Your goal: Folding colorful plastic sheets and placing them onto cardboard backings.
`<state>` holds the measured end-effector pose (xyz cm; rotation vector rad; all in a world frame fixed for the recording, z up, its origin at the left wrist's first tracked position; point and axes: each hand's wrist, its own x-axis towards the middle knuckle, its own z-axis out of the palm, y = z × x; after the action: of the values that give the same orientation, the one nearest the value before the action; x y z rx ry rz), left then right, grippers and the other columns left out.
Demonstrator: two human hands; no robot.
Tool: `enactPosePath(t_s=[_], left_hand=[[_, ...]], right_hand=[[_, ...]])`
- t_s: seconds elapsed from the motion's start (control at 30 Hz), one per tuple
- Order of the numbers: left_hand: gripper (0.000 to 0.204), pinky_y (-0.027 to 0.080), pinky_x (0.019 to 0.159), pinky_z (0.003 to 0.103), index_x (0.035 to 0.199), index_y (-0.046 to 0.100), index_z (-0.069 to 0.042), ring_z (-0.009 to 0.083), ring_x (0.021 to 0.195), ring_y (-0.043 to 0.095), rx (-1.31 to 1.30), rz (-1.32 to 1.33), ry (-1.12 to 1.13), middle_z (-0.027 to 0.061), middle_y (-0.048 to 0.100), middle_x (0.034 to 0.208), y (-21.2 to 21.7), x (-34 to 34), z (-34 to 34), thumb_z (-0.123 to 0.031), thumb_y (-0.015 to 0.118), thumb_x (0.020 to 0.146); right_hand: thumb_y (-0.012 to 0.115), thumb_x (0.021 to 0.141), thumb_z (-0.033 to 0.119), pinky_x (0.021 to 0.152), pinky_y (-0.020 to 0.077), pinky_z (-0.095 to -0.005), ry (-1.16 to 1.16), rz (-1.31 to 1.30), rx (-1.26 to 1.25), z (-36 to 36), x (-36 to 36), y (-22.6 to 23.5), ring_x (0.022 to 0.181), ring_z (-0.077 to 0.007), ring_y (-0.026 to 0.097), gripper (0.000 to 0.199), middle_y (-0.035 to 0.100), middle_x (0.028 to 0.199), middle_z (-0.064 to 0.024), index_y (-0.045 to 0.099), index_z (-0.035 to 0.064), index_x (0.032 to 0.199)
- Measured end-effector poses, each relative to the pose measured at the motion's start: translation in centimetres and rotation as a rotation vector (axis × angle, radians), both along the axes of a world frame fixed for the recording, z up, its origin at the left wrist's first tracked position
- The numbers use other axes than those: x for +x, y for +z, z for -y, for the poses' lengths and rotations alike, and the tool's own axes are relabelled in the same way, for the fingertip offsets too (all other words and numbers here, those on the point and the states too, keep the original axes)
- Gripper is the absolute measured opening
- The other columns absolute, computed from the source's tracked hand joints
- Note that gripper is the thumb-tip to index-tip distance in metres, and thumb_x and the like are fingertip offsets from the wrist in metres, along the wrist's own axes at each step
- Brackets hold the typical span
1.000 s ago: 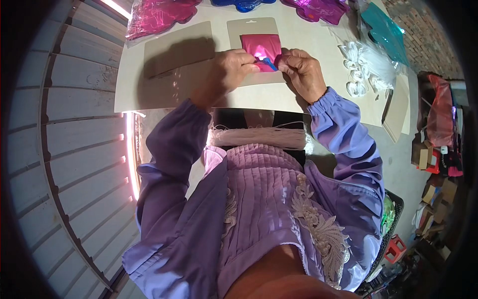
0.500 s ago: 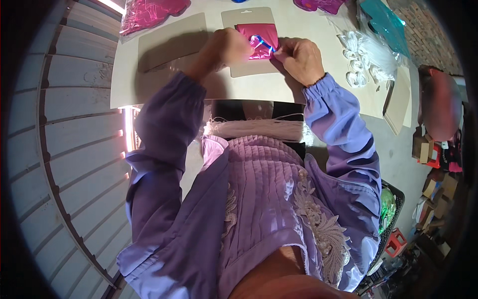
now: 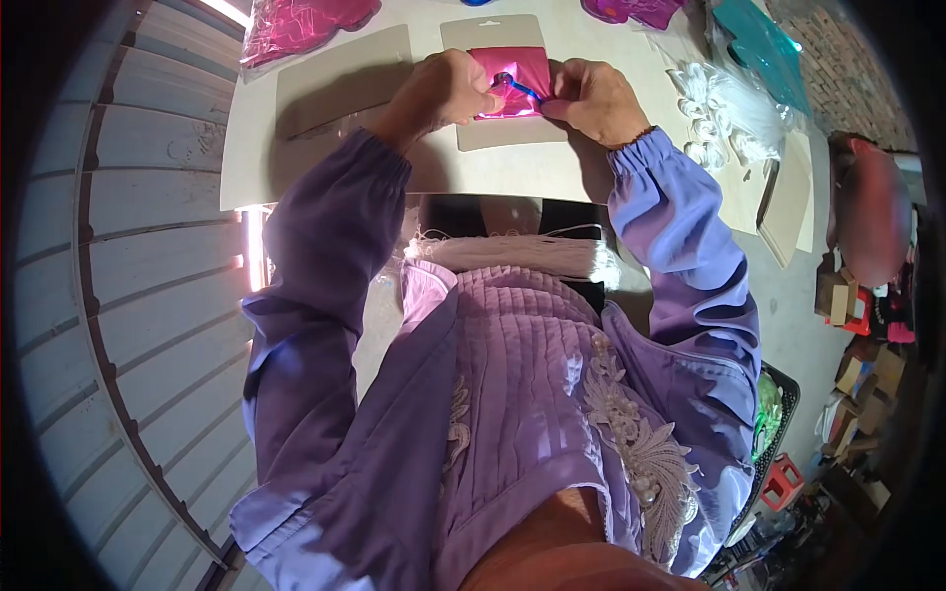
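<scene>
The person's left hand (image 3: 448, 91) and right hand (image 3: 594, 97) meet over a shiny pink foil piece (image 3: 512, 79) at about twelve o'clock in the head view. The foil lies on a tan card (image 3: 512, 148), which rests on the pale bench (image 3: 246, 177). Both grips are pressed together, each pinching the pink foil at its side, with a small blue piece (image 3: 514, 83) running between the fingertips. At eleven o'clock lies a clear bag of pink foil (image 3: 296, 25). At one to two o'clock, well apart from the hands, sit white frilly pieces (image 3: 714, 108) and a teal packet (image 3: 754, 39). A bundle of white threads (image 3: 512, 254) lies just below the bench's near edge.
</scene>
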<state>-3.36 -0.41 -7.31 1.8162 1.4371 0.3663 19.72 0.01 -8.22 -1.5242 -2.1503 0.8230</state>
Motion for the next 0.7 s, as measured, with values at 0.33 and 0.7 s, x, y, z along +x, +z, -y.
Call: enactPosePath(t_s=[0.33,0.7], left_hand=[[0.029,0.051,0.056,0.032,0.076,0.062,0.003,0.0187,0.058,0.066,0.015,0.080,0.019,0.0120,0.063,0.062,1.2,-0.2,1.5,-0.021,0.079,0.075],[0.030,0.053,0.057,0.032,0.077,0.063,0.003,0.0189,0.058,0.067,-0.018,0.044,0.034,0.0126,0.066,0.066,0.9,0.9,2.6,-0.021,0.081,0.075]], right_hand=[[0.076,0.069,0.016,0.064,0.0492,-0.0341,0.091,-0.112,-0.088,-0.3,1.1,0.5,0.065,-0.0208,0.064,0.012,0.067,0.068,-0.0082,0.070,0.0080,0.074],[0.071,0.080,0.008,0.065,0.0491,-0.0281,0.212,-0.353,-0.278,-0.3,4.2,-0.1,0.069,-0.0165,0.064,0.004,0.070,0.078,-0.0061,0.070,0.0046,0.082]])
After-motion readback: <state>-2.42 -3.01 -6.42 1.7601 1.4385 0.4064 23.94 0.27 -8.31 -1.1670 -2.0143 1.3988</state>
